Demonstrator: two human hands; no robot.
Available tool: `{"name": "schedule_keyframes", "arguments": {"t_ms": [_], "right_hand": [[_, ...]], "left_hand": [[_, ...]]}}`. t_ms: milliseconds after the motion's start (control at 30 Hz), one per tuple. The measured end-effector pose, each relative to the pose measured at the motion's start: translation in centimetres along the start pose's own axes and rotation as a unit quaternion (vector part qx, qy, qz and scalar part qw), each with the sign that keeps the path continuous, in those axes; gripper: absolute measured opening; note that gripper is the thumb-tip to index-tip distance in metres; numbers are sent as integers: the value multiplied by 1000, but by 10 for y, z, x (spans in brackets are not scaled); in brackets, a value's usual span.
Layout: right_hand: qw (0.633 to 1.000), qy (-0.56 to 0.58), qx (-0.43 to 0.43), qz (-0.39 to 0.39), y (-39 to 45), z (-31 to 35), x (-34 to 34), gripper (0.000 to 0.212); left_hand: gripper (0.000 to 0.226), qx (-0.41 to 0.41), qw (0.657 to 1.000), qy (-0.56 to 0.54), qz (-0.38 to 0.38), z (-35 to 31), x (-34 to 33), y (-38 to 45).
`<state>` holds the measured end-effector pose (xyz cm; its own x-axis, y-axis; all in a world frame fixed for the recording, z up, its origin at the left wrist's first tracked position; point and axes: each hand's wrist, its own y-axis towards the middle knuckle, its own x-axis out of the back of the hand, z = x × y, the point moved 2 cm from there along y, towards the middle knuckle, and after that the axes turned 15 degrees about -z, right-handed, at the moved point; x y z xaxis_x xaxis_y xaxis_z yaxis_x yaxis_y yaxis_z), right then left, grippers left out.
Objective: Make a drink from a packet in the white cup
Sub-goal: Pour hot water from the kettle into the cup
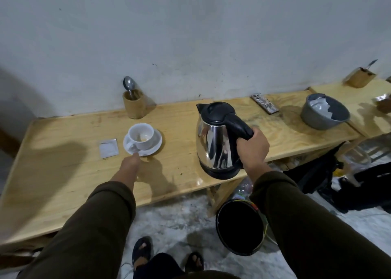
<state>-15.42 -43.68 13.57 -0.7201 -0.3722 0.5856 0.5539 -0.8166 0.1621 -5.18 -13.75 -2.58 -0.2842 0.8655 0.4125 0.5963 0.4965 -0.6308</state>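
Observation:
A white cup [142, 135] stands on a white saucer [155, 145] on the wooden table [63, 143], with a little pale powder in its bottom. A silver packet [108, 148] lies flat just left of the saucer. My left hand [129, 167] reaches to the saucer's near rim, its fingertips touching the edge by the cup's handle. A steel kettle [215, 139] with a black lid and handle stands on its base to the right. My right hand [251, 149] is closed around the kettle's black handle.
A wooden holder [134, 104] with a spoon [129, 86] stands by the wall behind the cup. A phone [265, 103] and a grey bowl [324, 114] lie to the right, another wooden holder [359, 77] farther back. A black bucket [241, 227] sits on the floor below the table edge.

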Motion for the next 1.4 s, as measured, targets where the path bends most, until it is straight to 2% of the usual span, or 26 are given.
{"name": "schedule_keyframes", "arguments": {"t_ms": [167,300,500,567,667,933,1033,1400], "right_hand": [[994,-41,89,40,4,34,-14,16],[982,-82,160,64,1,65,-34,15],[960,-135,222,101,-9,102,-65,14],[952,-160,239,108,-13,110,-75,14],[939,-197,256,117,-16,119,-86,16],[917,-262,274,128,-25,132,-103,10],[911,-279,278,126,-27,135,-108,16],[882,-325,314,132,-37,145,-112,20]], "left_hand": [[70,32,998,-62,2,-4,6,6],[69,44,996,-80,1,-8,16,11],[78,69,994,-73,47,-15,19,32],[75,85,991,-83,63,-20,19,30],[69,94,990,-80,64,-26,18,27],[70,91,989,-88,77,-25,21,34],[71,94,988,-88,82,-24,22,35],[70,87,990,-68,83,-24,24,37]]}}
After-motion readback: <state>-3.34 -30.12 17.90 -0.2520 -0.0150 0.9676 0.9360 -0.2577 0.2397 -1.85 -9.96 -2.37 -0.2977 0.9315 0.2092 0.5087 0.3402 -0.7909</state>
